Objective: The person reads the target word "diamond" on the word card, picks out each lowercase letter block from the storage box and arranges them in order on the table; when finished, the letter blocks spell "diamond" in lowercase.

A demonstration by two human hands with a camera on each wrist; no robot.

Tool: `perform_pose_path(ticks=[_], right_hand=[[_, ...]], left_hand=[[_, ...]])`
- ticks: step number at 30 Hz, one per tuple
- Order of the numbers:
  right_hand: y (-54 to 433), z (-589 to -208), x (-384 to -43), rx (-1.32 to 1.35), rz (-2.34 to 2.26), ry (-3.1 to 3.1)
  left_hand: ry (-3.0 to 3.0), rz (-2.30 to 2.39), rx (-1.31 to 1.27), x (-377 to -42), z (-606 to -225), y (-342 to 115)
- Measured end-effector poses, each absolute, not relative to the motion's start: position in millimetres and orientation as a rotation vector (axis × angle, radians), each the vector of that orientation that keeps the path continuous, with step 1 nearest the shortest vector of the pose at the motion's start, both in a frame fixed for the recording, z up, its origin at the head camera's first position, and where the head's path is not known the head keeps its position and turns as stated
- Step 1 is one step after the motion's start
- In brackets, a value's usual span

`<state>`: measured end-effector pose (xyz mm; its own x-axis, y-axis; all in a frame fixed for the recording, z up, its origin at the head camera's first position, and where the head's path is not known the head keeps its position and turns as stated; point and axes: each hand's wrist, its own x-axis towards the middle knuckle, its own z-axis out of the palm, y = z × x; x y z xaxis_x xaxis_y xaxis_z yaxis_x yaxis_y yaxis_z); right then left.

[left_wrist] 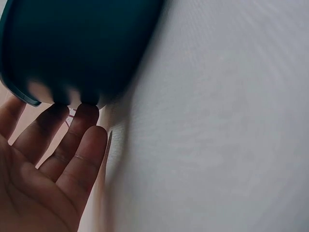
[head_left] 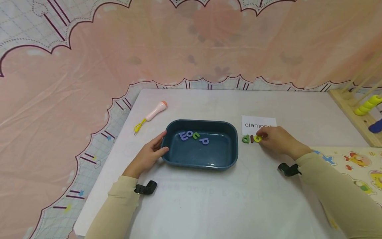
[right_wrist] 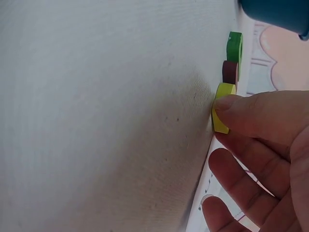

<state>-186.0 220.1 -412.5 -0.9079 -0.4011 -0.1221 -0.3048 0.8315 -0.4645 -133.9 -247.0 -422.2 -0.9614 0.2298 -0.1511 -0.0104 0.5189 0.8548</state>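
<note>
My right hand [head_left: 276, 141] pinches a yellow letter [right_wrist: 223, 108], which looks like an "a", between thumb and finger at the table surface. Just left of it stand a brown letter "i" [head_left: 252, 139] and a green letter "d" [head_left: 245, 139] in a row. Above this row lies a white card [head_left: 249, 120] printed "diamond", partly covered by the right hand. My left hand [head_left: 146, 156] touches the left end of a dark blue tray [head_left: 200, 162], its fingers fairly straight. In the tray are a purple "m" [head_left: 183, 136], purple "o" [head_left: 189, 133], green "n" [head_left: 195, 135] and purple "d" [head_left: 204, 141].
A pink and yellow pen-like toy [head_left: 155, 111] lies behind the left hand. At the right are a wooden bead frame [head_left: 352, 122] and a cartoon-printed sheet [head_left: 343, 166] under the right forearm. A patterned curtain [head_left: 179, 49] hangs behind the white table [head_left: 209, 205].
</note>
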Motion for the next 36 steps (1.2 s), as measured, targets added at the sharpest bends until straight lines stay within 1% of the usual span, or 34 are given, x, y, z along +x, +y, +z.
perform_pose_path(ticks=[17,29,36], right_hand=[[215.3,-405.5,-184.8,-0.536,-0.664,2.787],[203.2,-409.6,-190.0,-0.626,-0.658,2.789],[199.4,-410.5,-192.1,-0.609,-0.663,2.784]], left_hand=[[2.534,1.39,0.161,-135.9,-423.3,-246.2],[2.529,1.398,0.17,-135.1,-422.4,-245.4],[2.538,1.383,0.163,-135.2,-421.9,-245.4]])
